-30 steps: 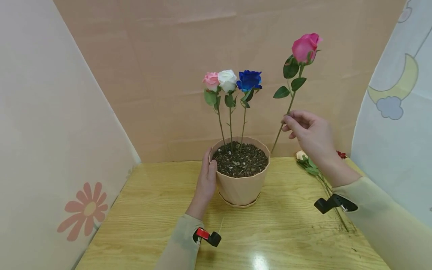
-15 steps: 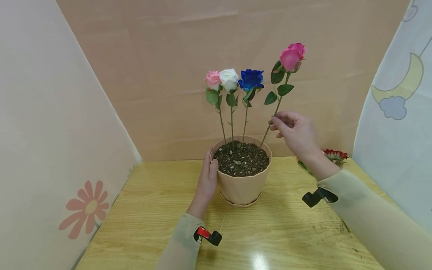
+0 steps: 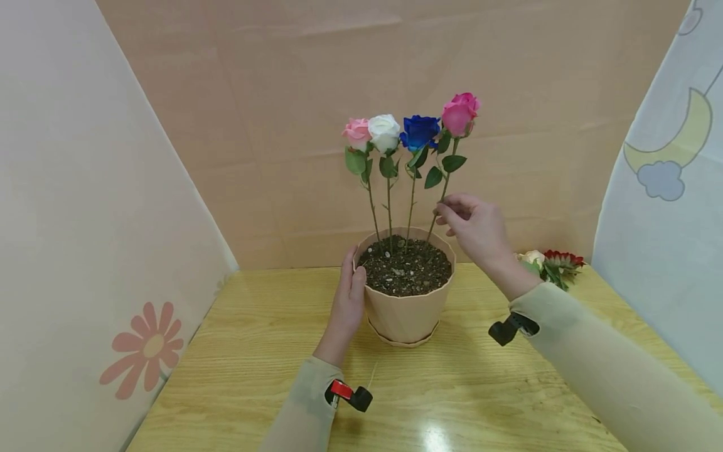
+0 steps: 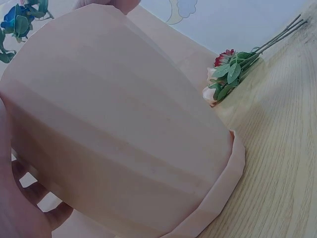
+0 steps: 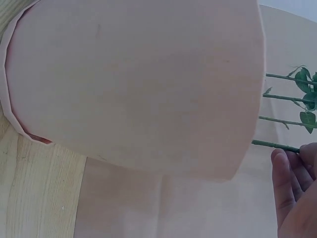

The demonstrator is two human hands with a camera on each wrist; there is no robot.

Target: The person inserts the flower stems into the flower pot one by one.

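A peach faceted flowerpot (image 3: 405,314) full of dark soil (image 3: 403,270) stands on its saucer. My left hand (image 3: 347,301) grips the pot's left side, thumb near the rim and fingers round the wall. Between thumb and fingertips, my right hand (image 3: 477,229) pinches the stem of a hot-pink rose (image 3: 460,116), its lower end inside the pot's back right edge. Whether the stem is in the soil is hard to tell. A light pink rose (image 3: 357,133), a white rose (image 3: 384,133) and a blue rose (image 3: 420,132) stand in the soil to its left.
Behind my right forearm, a red flower (image 3: 562,260) and a cream rose (image 3: 532,257) lie on the wooden table (image 3: 271,326). Their stems show in the left wrist view. A beige backdrop (image 3: 282,125) rises at the table's back edge, with pale printed cloths at both sides.
My right hand has moved left and slightly down with the hot-pink rose, bringing its stem from outside the pot to over the back right soil. The left hand stays on the pot.
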